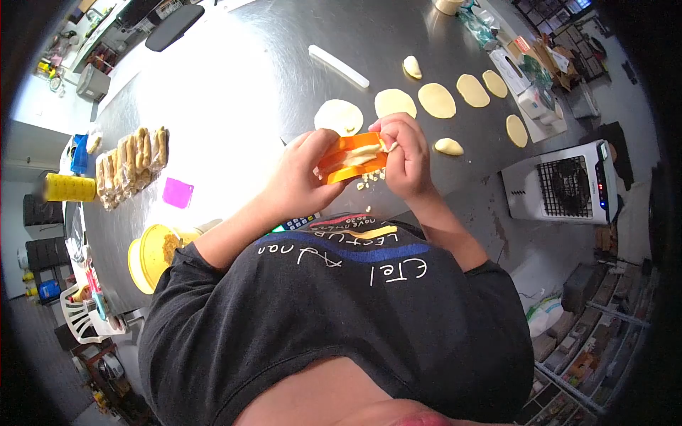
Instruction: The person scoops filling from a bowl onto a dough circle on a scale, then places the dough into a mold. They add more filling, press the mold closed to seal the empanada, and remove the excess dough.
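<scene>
My left hand (305,170) grips an orange dumpling mould (339,172) from its left side, above the near edge of the metal table. The mould is partly folded, with pale dough (364,153) inside it. At the mould's right end, my right hand (406,153) is closed, its fingers pinching a bit of pale dough that sticks out. A flat dough round (339,116) lies just beyond the mould, and another dough round (395,104) is to its right. Small dough crumbs (366,182) are scattered below the mould.
More dough rounds (436,101) lie to the right, with a folded dumpling (449,147) and a second one (412,67). A white rolling pin (339,66) rests farther back. Leftward are bagged pastries (133,163), a pink scraper (177,192) and a yellow tub (145,259) of filling.
</scene>
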